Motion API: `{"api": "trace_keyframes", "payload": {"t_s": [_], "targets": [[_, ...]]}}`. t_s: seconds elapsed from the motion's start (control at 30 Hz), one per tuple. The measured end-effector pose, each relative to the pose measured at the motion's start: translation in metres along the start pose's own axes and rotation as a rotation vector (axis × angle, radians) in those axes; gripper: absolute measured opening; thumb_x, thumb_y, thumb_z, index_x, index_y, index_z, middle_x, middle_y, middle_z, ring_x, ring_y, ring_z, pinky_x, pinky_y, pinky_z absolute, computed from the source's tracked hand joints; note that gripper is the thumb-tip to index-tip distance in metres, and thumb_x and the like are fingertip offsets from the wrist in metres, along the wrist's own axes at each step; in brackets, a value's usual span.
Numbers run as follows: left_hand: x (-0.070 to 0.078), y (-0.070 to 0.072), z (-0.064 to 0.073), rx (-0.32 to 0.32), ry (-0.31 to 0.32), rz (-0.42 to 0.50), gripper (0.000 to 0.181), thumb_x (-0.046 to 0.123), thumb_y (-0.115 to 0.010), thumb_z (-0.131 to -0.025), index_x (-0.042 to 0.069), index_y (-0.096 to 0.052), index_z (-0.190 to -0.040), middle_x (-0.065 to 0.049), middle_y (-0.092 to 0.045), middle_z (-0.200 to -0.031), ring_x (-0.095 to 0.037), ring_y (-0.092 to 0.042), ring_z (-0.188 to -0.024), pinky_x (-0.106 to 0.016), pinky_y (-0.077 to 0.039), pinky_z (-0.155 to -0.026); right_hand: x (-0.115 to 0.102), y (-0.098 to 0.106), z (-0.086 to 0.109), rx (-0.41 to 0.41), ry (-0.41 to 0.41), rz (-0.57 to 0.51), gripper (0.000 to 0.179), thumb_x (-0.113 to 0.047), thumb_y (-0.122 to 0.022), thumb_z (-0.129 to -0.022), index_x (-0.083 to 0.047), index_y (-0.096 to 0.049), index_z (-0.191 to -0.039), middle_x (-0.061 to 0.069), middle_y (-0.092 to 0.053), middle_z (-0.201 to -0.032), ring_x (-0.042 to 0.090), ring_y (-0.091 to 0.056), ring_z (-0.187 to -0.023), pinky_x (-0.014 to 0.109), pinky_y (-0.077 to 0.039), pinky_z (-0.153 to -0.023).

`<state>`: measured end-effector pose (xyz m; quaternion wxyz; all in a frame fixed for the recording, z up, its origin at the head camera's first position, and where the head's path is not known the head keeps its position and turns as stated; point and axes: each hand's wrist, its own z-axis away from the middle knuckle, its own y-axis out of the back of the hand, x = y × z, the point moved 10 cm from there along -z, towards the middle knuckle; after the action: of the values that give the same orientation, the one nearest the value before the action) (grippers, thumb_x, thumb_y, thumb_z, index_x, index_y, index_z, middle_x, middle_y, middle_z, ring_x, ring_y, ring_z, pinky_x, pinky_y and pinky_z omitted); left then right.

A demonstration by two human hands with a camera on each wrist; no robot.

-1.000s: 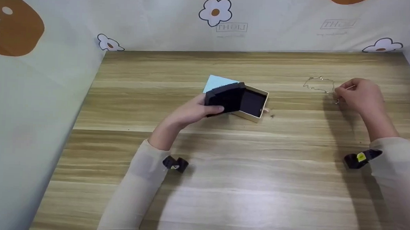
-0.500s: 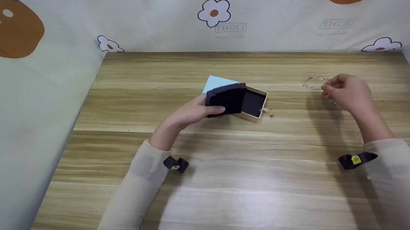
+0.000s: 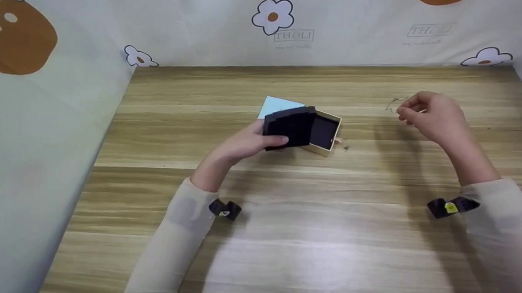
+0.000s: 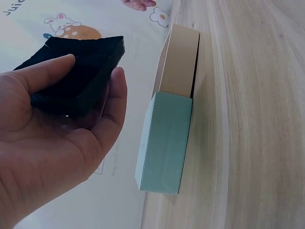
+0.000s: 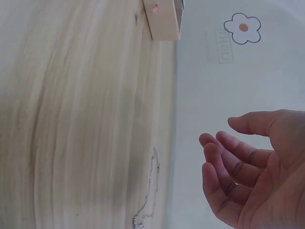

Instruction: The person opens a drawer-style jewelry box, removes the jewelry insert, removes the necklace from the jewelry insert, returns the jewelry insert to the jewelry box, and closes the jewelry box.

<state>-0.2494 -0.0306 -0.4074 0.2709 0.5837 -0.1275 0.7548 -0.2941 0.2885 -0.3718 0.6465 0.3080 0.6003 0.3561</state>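
Note:
My left hand (image 3: 243, 141) grips a black foam insert (image 3: 290, 128), thumb on its face and fingers beneath, as the left wrist view shows. Below it on the table lies a slide-out gift box, its light blue sleeve (image 4: 164, 143) partly off the beige drawer (image 4: 181, 62). The drawer has a dark inside and a small ribbon tab (image 3: 339, 140). My right hand (image 3: 436, 116) hovers above the table with loosely bent fingers, and nothing sits between thumb and fingertips in the right wrist view. A thin silver chain (image 5: 151, 191) lies on the table, partly hidden by that hand in the head view.
The wood-grain table (image 3: 283, 235) meets a pale printed sheet (image 3: 204, 25) along its back and left edges. A small dark mark (image 3: 346, 148) shows on the table near the ribbon tab.
My right hand has moved left from the chain's right end, now covering much of it in the head view. The chain stays on the table. My left hand and the insert have barely shifted.

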Motion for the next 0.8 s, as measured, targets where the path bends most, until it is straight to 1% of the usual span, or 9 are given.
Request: {"api": "trace_keyframes", "payload": {"t_s": [0.13,0.17,0.27,0.5,0.6,0.7,0.8], "targets": [[0.001,-0.001,0.0,-0.002,-0.008,0.014,0.051,0.009,-0.06,-0.095,0.003,-0.047,-0.144,-0.018,-0.059,-0.139,-0.018,-0.058,-0.118,-0.029,-0.044,-0.1,-0.01,0.0,0.003,-0.003,0.019,-0.01,0.031,-0.033,-0.061,-0.097,-0.005,-0.066,-0.108,-0.014,-0.067,-0.081,-0.008,-0.056,-0.061,0.023,-0.042,-0.057],[0.002,-0.001,-0.001,-0.001,-0.012,0.013,0.05,0.009,-0.061,-0.095,0.002,-0.048,-0.143,-0.018,-0.059,-0.138,-0.018,-0.058,-0.116,-0.028,-0.045,-0.098,-0.012,0.001,0.004,-0.003,0.023,-0.009,0.031,-0.033,-0.061,-0.097,-0.005,-0.066,-0.108,-0.013,-0.067,-0.082,-0.008,-0.056,-0.062,0.022,-0.042,-0.057],[0.003,-0.002,-0.001,-0.009,-0.025,0.02,0.05,0.008,-0.061,-0.094,0.001,-0.048,-0.142,-0.02,-0.06,-0.137,-0.017,-0.059,-0.114,-0.027,-0.046,-0.096,-0.02,0.0,0.006,-0.006,0.036,-0.008,0.031,-0.034,-0.062,-0.097,-0.005,-0.067,-0.108,-0.008,-0.069,-0.085,-0.009,-0.056,-0.062,0.022,-0.042,-0.058],[0.006,-0.008,-0.005,-0.026,-0.064,-0.008,0.049,0.008,-0.062,-0.094,-0.001,-0.05,-0.14,-0.02,-0.061,-0.136,-0.016,-0.058,-0.114,-0.027,-0.045,-0.099,-0.035,-0.005,0.011,-0.017,0.068,0.008,0.03,-0.033,-0.062,-0.097,-0.006,-0.068,-0.108,0.007,-0.071,-0.095,-0.01,-0.055,-0.065,0.02,-0.043,-0.059],[0.01,-0.012,-0.006,-0.044,-0.082,-0.019,0.048,0.007,-0.061,-0.094,-0.002,-0.051,-0.139,-0.02,-0.061,-0.135,-0.016,-0.058,-0.113,-0.027,-0.045,-0.098,-0.041,-0.008,0.012,-0.028,0.075,0.009,0.029,-0.032,-0.061,-0.097,-0.006,-0.068,-0.108,0.01,-0.071,-0.099,-0.006,-0.057,-0.069,0.021,-0.043,-0.061],[0.013,-0.015,-0.007,-0.058,-0.095,-0.032,0.048,0.007,-0.061,-0.094,-0.002,-0.05,-0.139,-0.02,-0.061,-0.135,-0.016,-0.059,-0.113,-0.027,-0.046,-0.098,-0.047,-0.012,0.012,-0.037,0.085,0.013,0.028,-0.033,-0.062,-0.097,-0.007,-0.069,-0.107,0.009,-0.07,-0.099,0.0,-0.058,-0.073,0.023,-0.044,-0.063],[0.015,-0.016,-0.008,-0.06,-0.097,-0.045,0.048,0.007,-0.061,-0.094,-0.002,-0.051,-0.14,-0.019,-0.061,-0.135,-0.016,-0.058,-0.114,-0.027,-0.045,-0.099,-0.054,-0.015,0.013,-0.051,0.098,0.013,0.028,-0.033,-0.062,-0.096,-0.008,-0.069,-0.107,0.009,-0.069,-0.1,0.006,-0.059,-0.077,0.025,-0.044,-0.064]]}}
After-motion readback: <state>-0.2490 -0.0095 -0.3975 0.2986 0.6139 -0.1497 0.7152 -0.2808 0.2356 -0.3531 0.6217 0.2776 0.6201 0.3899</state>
